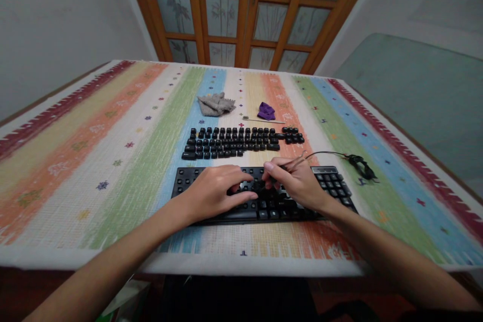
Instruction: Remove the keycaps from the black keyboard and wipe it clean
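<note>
A black keyboard [226, 215] lies near the table's front edge. Many switch posts on its left part are bare, while keycaps remain at its lower middle and on the number pad [334, 183]. My left hand [215, 188] rests over the keyboard, thumb and forefinger apart on either side of some dark keys. Beside it, my right hand [296, 181] is closed around a thin metal tool [298, 161], whose slender end sticks out above the knuckles. The tool's lower tip is hard to make out against the black keys. Loose black keycaps [234, 141] stand in rows behind the keyboard.
Farther back lie a grey cloth [216, 104], a purple cloth [266, 111] and a thin rod with a small brush-like end [264, 120]. A bundled black cable [361, 167] sits at the right. The striped tablecloth [132, 161] covers the table.
</note>
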`<act>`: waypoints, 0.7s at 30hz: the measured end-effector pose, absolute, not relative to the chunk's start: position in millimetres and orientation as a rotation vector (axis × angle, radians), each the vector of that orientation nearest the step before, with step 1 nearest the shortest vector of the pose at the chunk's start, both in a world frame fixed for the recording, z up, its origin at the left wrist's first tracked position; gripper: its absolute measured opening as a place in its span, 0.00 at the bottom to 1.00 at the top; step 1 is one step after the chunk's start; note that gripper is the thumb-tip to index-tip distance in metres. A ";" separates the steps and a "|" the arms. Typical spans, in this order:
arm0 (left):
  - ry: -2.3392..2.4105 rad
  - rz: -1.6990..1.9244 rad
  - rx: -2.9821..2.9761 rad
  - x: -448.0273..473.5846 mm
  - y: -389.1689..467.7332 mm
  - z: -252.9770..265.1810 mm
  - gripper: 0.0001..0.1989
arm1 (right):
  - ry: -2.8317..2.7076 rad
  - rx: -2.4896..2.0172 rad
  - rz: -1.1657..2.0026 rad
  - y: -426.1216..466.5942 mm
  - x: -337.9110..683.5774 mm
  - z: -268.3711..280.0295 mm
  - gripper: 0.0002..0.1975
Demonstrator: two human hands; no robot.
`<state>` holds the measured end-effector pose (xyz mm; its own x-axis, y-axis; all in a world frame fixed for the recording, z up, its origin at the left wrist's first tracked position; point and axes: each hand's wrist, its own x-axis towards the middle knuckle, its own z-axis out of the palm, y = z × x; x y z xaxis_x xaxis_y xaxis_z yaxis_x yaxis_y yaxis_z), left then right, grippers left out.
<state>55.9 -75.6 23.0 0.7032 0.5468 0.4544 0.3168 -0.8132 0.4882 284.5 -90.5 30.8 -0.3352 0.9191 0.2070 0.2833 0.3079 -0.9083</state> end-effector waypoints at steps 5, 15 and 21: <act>0.776 0.808 2.399 69.5 -75.7 28.8 0.12 | -1.879 -1.005 0.907 -94.2 285.6 36.2 0.17; 0.689 0.553 1.703 82.1 -68.7 32.9 0.09 | -2.058 -0.840 0.606 -101.9 293.7 44.3 0.18; 0.778 0.674 1.807 84.0 -74.7 33.1 0.07 | -2.089 -0.858 0.416 -103.5 293.8 40.3 0.16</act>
<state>84.0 -74.7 33.1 0.6359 0.7663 0.0921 0.2002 -0.2789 0.9392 293.8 -103.5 40.3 -0.4313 0.7013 0.5676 0.4299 0.7129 -0.5540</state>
